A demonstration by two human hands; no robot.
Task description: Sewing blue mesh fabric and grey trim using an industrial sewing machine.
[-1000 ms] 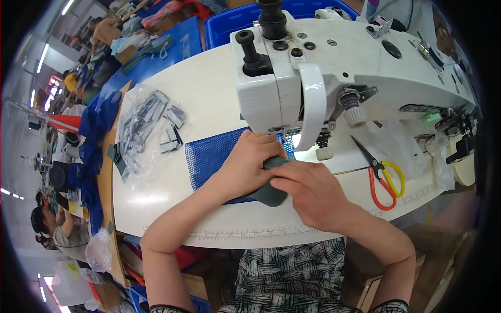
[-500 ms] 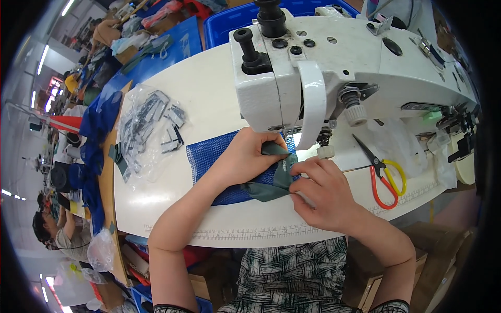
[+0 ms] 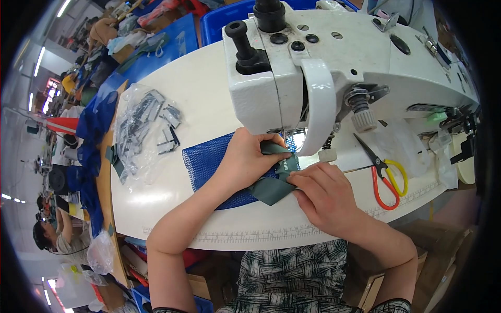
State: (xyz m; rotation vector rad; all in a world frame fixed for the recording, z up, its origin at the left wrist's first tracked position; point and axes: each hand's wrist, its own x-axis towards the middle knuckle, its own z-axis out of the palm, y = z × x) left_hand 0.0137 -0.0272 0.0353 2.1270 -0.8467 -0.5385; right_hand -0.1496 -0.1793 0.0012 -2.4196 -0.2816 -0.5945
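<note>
A green fabric strap (image 3: 272, 190), with white lettering on it, lies folded across a blue mesh piece (image 3: 204, 163) under the white sewing machine's (image 3: 349, 57) needle area. My left hand (image 3: 245, 159) is closed on the strap's upper part, thumb pressed over it, close beside the presser foot. My right hand (image 3: 323, 195) has its fingers curled and pinches the strap's right edge lower down, below the foot. To the right of my right hand lie scissors (image 3: 396, 175) with red and yellow handles. The parts directly under the needle are mostly hidden by the machine head and my fingers.
A clear bag of small grey pieces (image 3: 138, 122) lies on the left of the white table (image 3: 151, 203). Dark blue fabric (image 3: 94, 146) hangs at the left edge. A blue bin (image 3: 214, 23) stands behind the machine. A co-worker (image 3: 55, 235) sits at the left.
My right hand has shifted right and slightly down from over my left fingers, uncovering the lettered part of the strap. The strap's lower part now lies flatter and further right. My left hand barely moved.
</note>
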